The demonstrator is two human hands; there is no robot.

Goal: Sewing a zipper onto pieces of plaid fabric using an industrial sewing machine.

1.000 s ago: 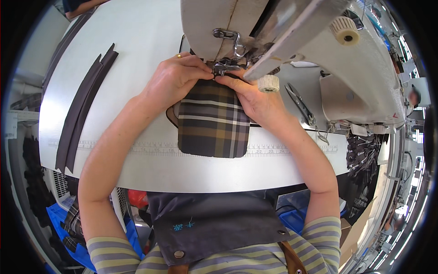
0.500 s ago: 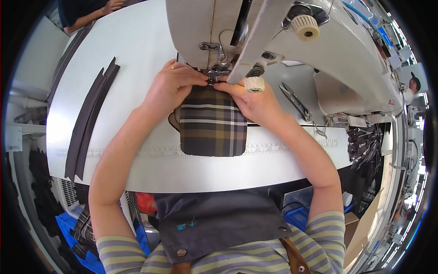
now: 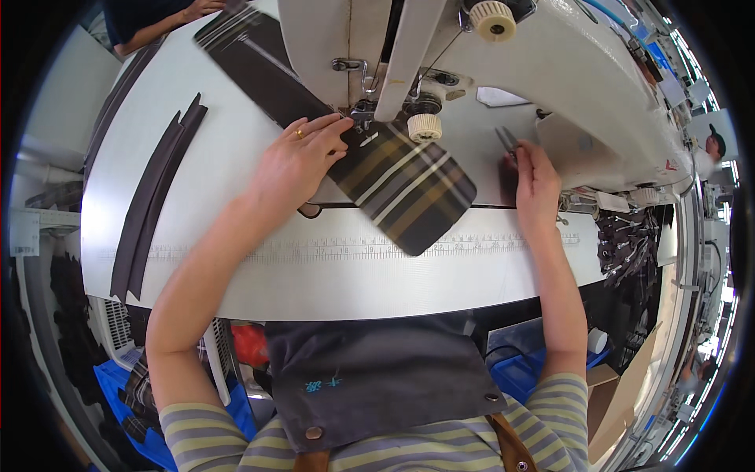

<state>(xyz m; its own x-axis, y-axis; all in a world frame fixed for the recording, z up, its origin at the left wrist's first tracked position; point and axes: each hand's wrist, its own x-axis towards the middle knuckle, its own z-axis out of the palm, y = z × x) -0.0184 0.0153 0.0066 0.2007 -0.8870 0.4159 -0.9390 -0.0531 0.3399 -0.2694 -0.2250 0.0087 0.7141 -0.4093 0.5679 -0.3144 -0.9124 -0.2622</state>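
Note:
A plaid fabric piece [image 3: 413,189] in brown, black and white lies slantwise under the sewing machine's presser foot [image 3: 363,112]. Its dark strip reaches to the far left of the table. My left hand [image 3: 295,157] has its fingers bent together on the fabric's left edge, close beside the presser foot. At the right, my right hand [image 3: 536,185] is closed around a pair of scissors [image 3: 506,139], blades pointing away from me. The handles are mostly hidden by the fingers and blurred.
The sewing machine [image 3: 550,55] arches over the far right. Two dark fabric strips [image 3: 157,197] lie on the left of the white table [image 3: 354,291]. A ruler scale [image 3: 330,250] runs along its front. Dark pieces [image 3: 627,244] hang at right. Another person's arm [image 3: 161,33] shows far left.
The fabric has turned, its rounded end swinging right and its strip emerging far left. My right hand has left the fabric, moved right and taken hold of the scissors. The left hand stays by the foot.

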